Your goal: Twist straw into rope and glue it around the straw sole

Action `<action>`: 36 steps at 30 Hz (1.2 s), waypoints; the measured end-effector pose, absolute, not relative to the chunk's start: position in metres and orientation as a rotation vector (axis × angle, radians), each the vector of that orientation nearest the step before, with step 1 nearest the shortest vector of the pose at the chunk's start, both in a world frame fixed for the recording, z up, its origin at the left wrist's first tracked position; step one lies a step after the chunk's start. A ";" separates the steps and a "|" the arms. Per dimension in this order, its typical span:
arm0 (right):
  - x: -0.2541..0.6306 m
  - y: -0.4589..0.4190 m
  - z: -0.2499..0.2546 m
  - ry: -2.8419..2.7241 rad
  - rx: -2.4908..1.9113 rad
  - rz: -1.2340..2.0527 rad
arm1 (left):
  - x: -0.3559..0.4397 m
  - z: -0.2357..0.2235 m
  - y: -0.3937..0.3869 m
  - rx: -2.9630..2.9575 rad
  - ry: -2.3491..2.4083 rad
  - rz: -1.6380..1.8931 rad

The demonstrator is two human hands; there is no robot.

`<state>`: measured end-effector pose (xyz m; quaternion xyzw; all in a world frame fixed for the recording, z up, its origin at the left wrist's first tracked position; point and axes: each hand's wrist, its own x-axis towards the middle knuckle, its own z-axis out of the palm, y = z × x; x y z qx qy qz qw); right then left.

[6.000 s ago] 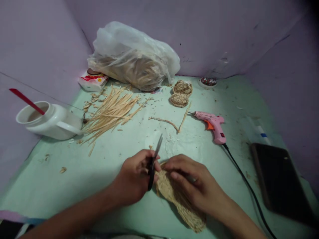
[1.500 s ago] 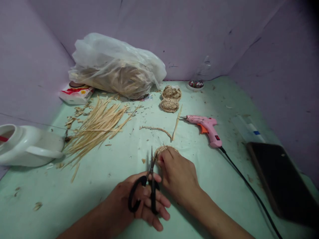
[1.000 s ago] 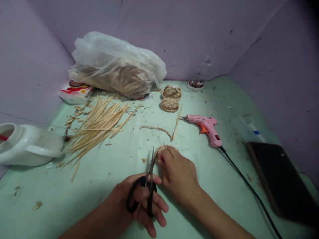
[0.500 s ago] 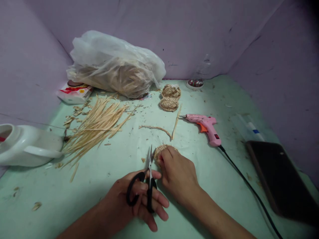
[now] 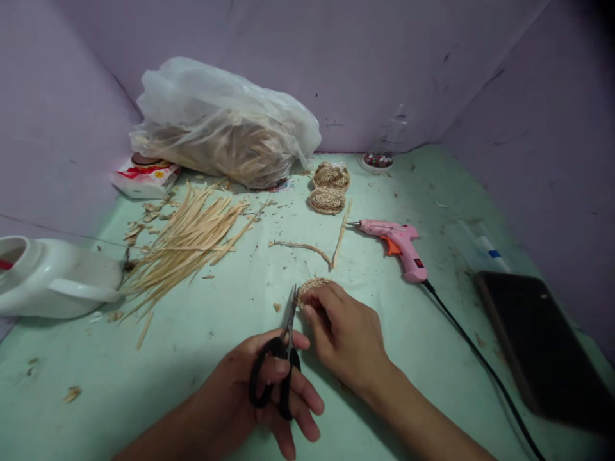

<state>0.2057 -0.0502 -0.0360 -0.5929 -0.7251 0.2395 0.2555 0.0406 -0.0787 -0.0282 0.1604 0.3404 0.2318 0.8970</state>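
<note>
My left hand (image 5: pixel 273 384) has its thumb and a finger in the black handles of a pair of scissors (image 5: pixel 289 333), the other fingers spread. The blades point away from me and are nearly together, their tips at the left edge of a coiled straw disc (image 5: pixel 313 288). Bent over that disc, my right hand (image 5: pixel 343 323) pinches it against the table, hiding its right and near side. Beyond the disc lie a thin braided cord (image 5: pixel 305 248) and a pale dry strip (image 5: pixel 341 234). Farther back rests a coiled straw piece of joined round shapes (image 5: pixel 329 189).
A pink glue gun (image 5: pixel 391 240) with a black cord lies to the right, near a dark phone (image 5: pixel 538 346). On the left are a bundle of dry strips (image 5: pixel 187 240) and a white jug (image 5: pixel 62 278). A plastic bag (image 5: pixel 225 128) stands against the back wall.
The scissor blades have come closer together, and their tips have shifted slightly right toward the disc. My right hand has moved slightly right and down.
</note>
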 end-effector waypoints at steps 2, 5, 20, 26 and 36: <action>0.206 -0.051 -0.038 -1.971 -1.587 0.623 | 0.041 -0.028 -0.079 0.334 0.704 0.478; 0.205 -0.051 -0.041 -1.980 -1.579 0.549 | 0.042 -0.028 -0.079 0.340 0.678 0.478; 0.202 -0.046 -0.037 -2.088 -1.608 0.573 | 0.042 -0.034 -0.076 0.345 0.629 0.483; 0.203 -0.046 -0.038 -2.125 -1.613 0.560 | 0.043 -0.034 -0.078 0.350 0.682 0.458; 0.203 -0.046 -0.038 -2.135 -1.585 0.578 | 0.043 -0.034 -0.075 0.317 0.685 0.459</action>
